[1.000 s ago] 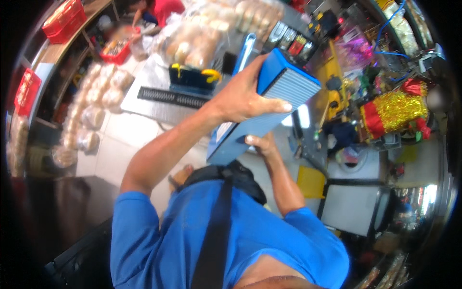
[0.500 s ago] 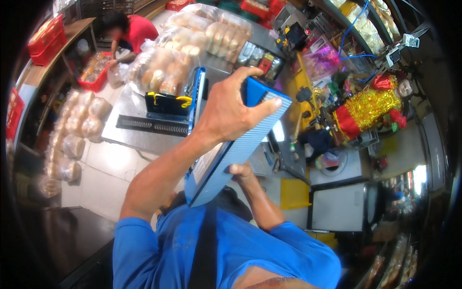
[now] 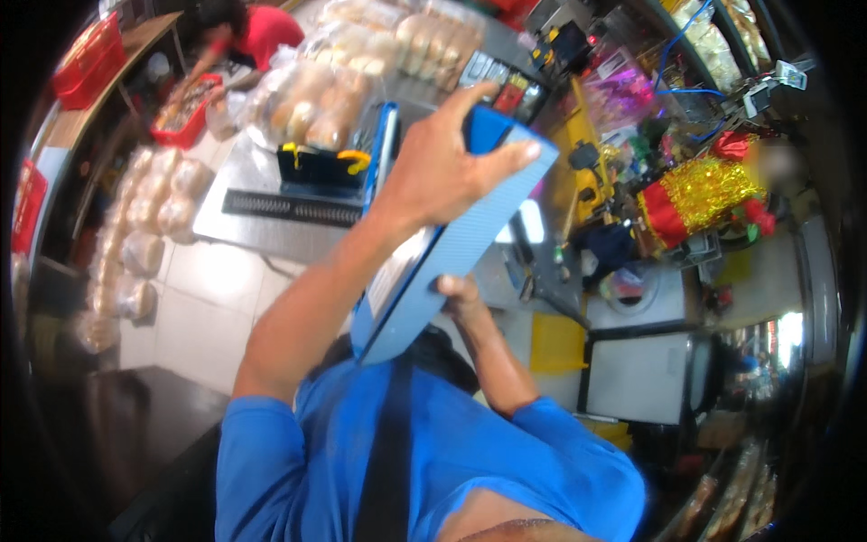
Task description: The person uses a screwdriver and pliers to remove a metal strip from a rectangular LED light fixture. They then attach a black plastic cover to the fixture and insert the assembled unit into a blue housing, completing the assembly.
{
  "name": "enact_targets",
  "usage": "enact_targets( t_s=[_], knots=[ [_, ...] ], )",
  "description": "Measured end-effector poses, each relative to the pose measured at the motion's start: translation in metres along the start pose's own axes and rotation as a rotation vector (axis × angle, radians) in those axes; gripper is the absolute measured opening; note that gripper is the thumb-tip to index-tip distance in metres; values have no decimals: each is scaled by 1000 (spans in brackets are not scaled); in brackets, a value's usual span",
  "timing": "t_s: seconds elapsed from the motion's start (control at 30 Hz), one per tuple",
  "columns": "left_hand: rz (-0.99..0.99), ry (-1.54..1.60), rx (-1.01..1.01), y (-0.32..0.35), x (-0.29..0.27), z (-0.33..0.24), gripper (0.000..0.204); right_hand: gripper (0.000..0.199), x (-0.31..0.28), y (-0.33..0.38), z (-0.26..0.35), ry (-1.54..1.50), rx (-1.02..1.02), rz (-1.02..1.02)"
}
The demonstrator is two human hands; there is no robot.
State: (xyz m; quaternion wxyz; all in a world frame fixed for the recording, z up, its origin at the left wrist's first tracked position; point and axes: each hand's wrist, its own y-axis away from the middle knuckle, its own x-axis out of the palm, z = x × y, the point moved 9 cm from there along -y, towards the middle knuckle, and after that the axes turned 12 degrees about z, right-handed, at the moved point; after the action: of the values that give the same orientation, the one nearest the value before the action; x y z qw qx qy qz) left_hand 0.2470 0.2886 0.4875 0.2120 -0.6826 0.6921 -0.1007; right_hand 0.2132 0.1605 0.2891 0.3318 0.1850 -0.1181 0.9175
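Note:
A long blue box-shaped thing (image 3: 470,230), with a finely ribbed light-blue side and a pale face turned left, stands tilted in front of my chest. My left hand (image 3: 438,167) is closed over its upper end, thumb on the ribbed side and fingers reaching past the far edge. Lower down, my right hand (image 3: 465,296) grips the same thing from the right with its thumb on the ribbed side; its other fingers are mostly hidden. Beyond my left wrist a slim blue-edged object (image 3: 384,144) stands on the metal table (image 3: 244,176).
Bagged bread rolls (image 3: 316,99), a black tray with yellow clips (image 3: 321,172) and a coin tray (image 3: 501,86) are on the table. More bagged bread (image 3: 144,208) lines the floor at left. A person in red (image 3: 266,36) bends over a red crate (image 3: 190,117).
The view has shifted slightly, with the surroundings a little blurred. Both hands keep their hold on the blue thing. The person in red reaches further into the crate.

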Motion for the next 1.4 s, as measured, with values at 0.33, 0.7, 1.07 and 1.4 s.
enact_targets(
  t_s=[0.33,0.7,1.07,1.4],
  knots=[
    [228,-81,-93,42,28,32,102,96,-17,-13,19,-163,-96,38],
    [-76,-489,262,59,10,8,98,96,-20,-29,76,82,-294,-56],
    [-182,63,-83,172,-1,82,137,102,-21,-73,158,-376,-546,324],
    [-212,134,8,156,-4,81,107,104,-30,-88,148,-468,-555,343]
  ],
)
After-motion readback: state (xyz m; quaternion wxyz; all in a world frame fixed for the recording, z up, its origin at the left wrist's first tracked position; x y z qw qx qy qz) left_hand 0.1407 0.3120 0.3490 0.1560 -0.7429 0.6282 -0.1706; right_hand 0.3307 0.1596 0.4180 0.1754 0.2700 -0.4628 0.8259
